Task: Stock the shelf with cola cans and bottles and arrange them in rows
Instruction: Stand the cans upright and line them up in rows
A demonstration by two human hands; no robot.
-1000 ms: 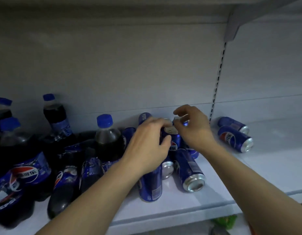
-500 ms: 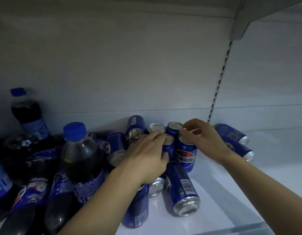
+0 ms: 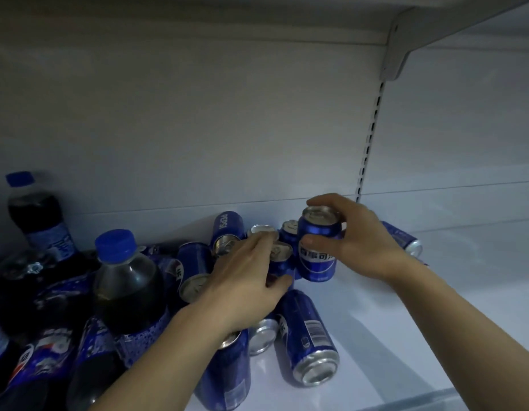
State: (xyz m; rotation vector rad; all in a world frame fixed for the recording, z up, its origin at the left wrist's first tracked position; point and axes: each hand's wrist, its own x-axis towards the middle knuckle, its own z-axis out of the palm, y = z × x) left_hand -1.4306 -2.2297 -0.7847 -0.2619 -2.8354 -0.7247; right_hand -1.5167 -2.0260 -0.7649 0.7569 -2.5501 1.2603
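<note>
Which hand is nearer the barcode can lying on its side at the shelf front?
Left. The left hand is just behind the barcode can, thumb close to its far end. The right hand is farther back, gripping an upright can.

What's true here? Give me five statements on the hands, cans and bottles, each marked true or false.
1. The right hand grips an upright can near its top. True.
2. The left hand holds a bottle. False: it reaches over the piled cans.
3. A lying can rests near the front of the shelf. True.
4. The bottles have red caps. False: the near bottle has a blue cap.
5. Bottles stand right of the right hand. False: a toppled can lies there.
</note>
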